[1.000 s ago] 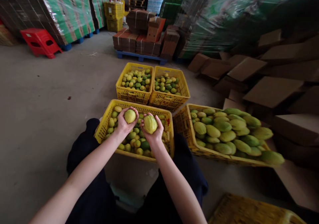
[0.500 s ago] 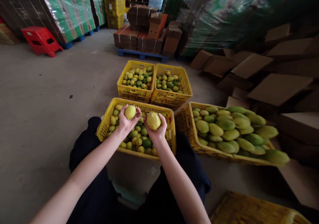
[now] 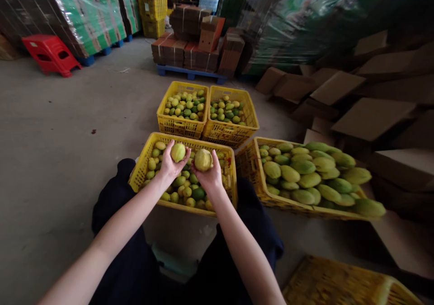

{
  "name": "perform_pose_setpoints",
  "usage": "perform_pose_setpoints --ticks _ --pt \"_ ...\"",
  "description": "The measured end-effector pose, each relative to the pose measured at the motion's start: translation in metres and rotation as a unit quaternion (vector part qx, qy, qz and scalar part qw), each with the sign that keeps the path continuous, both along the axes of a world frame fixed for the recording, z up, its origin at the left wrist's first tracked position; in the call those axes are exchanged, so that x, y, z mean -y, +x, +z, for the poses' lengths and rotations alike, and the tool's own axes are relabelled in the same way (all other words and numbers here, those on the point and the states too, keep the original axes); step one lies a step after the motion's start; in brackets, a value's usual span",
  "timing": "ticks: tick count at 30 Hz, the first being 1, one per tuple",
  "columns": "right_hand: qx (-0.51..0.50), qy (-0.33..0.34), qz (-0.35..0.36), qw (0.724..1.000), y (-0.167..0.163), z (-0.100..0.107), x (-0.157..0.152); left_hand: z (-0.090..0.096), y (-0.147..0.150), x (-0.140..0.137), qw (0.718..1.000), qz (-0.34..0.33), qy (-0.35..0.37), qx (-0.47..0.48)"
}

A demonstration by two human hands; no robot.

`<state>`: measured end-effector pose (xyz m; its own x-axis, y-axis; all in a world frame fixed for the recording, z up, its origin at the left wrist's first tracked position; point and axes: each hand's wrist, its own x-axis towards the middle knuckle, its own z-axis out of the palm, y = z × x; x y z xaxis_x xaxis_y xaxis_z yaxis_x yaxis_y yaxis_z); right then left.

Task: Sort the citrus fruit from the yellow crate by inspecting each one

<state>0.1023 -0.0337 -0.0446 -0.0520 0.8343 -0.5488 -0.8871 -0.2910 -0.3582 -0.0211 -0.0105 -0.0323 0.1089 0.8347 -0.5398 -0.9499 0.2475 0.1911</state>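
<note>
My left hand (image 3: 172, 164) cradles a yellow-green lemon (image 3: 178, 152), palm up, its fingers curled round the fruit. In my right hand (image 3: 210, 175) is another lemon (image 3: 203, 160), paler and bumpy, held between thumb and fingers. Both hands are over a yellow plastic crate (image 3: 137, 171) full of yellow and green lemons (image 3: 188, 192); my hands and forearms cover part of it. The two held fruits are close together but not touching.
Two yellow crates (image 3: 181, 125) of similar fruit stand beyond. At right, a crate (image 3: 249, 162) is heaped with long green-yellow fruits (image 3: 303, 167). Cardboard pieces (image 3: 373, 117) lie farther right. Flattened boxes (image 3: 200, 58) sit on a blue pallet (image 3: 191, 74); a red stool (image 3: 52, 55) is far left.
My right hand has turned its lemon, which now shows another side, and moved slightly left. My left hand still holds its lemon, turned a little. The whole view has shifted slightly.
</note>
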Motion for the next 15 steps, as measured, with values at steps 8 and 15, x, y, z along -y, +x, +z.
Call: perform_pose_setpoints --ticks 8,15 --pt "-0.001 0.021 0.006 1.000 0.0001 0.0072 0.0013 -0.0047 -0.0047 0.0019 0.998 -0.061 -0.020 0.030" --pt "0.008 -0.009 0.009 1.000 -0.0002 -0.0008 -0.0038 -0.0053 0.0018 0.0005 0.998 -0.055 0.002 -0.007"
